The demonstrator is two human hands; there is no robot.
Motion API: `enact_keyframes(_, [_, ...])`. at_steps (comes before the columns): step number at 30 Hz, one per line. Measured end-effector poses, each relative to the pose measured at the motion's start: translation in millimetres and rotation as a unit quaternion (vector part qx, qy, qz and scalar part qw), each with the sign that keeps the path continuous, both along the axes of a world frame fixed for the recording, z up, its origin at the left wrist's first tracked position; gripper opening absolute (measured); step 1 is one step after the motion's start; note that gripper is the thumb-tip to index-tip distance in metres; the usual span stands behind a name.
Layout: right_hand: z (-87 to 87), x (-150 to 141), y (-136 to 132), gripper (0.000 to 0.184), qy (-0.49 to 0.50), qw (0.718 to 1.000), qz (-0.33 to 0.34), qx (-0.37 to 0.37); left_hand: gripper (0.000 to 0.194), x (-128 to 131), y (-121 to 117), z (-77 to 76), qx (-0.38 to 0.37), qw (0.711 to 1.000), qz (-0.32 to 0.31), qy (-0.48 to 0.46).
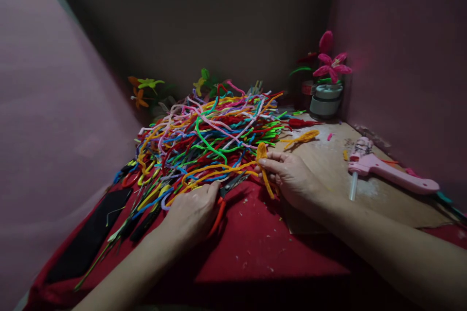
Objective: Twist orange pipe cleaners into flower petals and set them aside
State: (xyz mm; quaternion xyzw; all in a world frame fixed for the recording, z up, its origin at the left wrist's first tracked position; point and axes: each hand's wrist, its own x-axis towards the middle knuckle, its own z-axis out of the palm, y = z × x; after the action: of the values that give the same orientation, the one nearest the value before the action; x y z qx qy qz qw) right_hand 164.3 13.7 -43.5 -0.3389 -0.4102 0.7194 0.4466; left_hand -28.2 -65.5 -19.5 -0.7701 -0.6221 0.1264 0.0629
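Observation:
My left hand (195, 206) is closed around scissors (219, 216) with red-orange handles, their dark blades pointing right toward my other hand. Pinched between the fingers of my right hand (292, 172) is an orange pipe cleaner (261, 151), bent into an upright petal-like loop with tails hanging below. Long orange strands run left from near these fingers, past the blades. Just behind both hands lies a big tangled heap of multicoloured pipe cleaners (207, 131). A finished-looking orange looped piece (306, 137) rests on the board beyond my right hand.
A pink glue gun (394, 172) lies on a brown board (321, 209) at right. Behind it stands a pot (326, 100) with a pink flower (332, 65). At left are a black flat object (89, 235) and several tools. Red cloth (255, 257) with scraps covers the table.

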Motion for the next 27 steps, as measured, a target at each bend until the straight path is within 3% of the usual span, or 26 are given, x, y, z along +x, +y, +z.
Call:
enact_keyframes(5, [3.0,0.5,-1.5,0.011,0.014,1.0,0.016,0.01,0.03,-5.4,0.0,5.1,-0.007,0.999,-0.044,-0.005])
enact_keyframes(10, [0.6,0.9,-2.1,0.011,0.02,0.999,0.034,0.016,0.028,-16.4,10.8,4.1,-0.039,0.998,-0.003,-0.042])
enact_keyframes(14, [-0.5,0.3,-3.7,0.009,-0.01,0.998,0.048,0.026,0.032,-14.8,15.6,2.2,0.021,0.994,0.021,-0.103])
enact_keyframes(18, [-1.5,-1.2,-5.5,0.012,0.0,0.997,0.071,0.024,0.028,5.6,15.8,16.6,0.083,0.973,0.003,-0.214])
enact_keyframes(20, [-2.0,-1.7,-6.4,0.011,0.005,0.996,0.088,0.016,0.031,19.4,20.8,24.1,0.068,0.921,0.003,-0.382])
enact_keyframes(23, [-2.1,-1.9,-7.1,0.011,-0.004,0.993,0.114,0.005,0.028,35.9,33.0,26.1,-0.022,0.799,0.038,-0.6])
enact_keyframes(25, [-1.9,-1.6,-7.1,0.01,-0.026,0.991,0.129,0.008,0.021,41.5,39.3,21.7,-0.046,0.743,0.065,-0.665])
enact_keyframes(27, [-2.0,-1.1,-6.7,0.009,-0.038,0.988,0.145,0.019,0.022,43.3,42.2,16.0,-0.048,0.711,0.091,-0.696])
